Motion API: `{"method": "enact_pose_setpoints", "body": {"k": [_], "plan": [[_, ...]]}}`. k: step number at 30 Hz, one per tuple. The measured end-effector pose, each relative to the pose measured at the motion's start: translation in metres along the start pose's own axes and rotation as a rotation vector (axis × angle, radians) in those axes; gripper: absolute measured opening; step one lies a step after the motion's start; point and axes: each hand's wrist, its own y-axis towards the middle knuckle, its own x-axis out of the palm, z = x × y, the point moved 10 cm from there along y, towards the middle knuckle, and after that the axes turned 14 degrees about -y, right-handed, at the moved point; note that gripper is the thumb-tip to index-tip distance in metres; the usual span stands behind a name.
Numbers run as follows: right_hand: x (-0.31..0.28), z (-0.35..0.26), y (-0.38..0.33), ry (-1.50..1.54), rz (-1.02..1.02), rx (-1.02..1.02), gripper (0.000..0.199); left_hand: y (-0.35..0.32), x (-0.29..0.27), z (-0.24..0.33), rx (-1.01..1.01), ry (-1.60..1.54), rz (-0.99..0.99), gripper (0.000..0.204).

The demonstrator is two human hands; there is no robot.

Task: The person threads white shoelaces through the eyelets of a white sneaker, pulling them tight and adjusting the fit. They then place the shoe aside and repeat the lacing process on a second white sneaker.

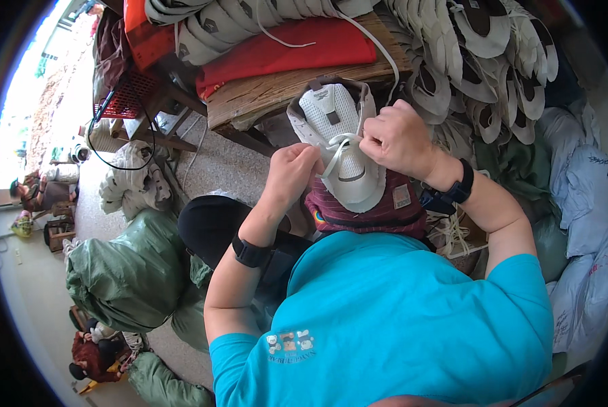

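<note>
In front of me a white shoe upper [365, 192] rests on a maroon striped cloth [402, 217] over my lap, toe toward me. Its mesh tongue [328, 112] stands up between the dark-lined collar edges. A white shoelace [343, 142] crosses over the tongue. My left hand [296, 173], at the upper's left side, is closed with fingertips pinched on one lace strand. Closed at the right side, my right hand [400, 140] grips the other strand near the knot area; its fingers partly hide the lace there.
A wooden bench [263, 102] ahead carries a folded red cloth [297, 51] and a row of nested uppers [229, 30]. More uppers [480, 68] pile at right. Green sacks [131, 271] lie at left, white sacks [589, 203] at right. Other people [100, 353] sit farther left.
</note>
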Motion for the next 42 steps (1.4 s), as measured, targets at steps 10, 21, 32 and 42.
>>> {"method": "enact_pose_setpoints", "body": {"k": [10,21,32,42], "plan": [[-0.029,-0.015,0.023,-0.118,-0.148,-0.155,0.031,-0.010,0.023,0.080,0.523,0.905,-0.048,0.016],[0.007,-0.003,0.027,0.028,-0.316,-0.378,0.026,-0.002,0.029,0.088,0.704,1.022,-0.258,0.023],[0.043,0.032,0.014,0.520,-0.264,0.272,0.021,0.018,0.003,0.060,0.540,0.549,0.024,0.018],[-0.063,-0.006,0.081,1.231,-0.227,0.214,0.015,-0.058,0.028,0.213,0.920,0.012,0.106,0.017]]}}
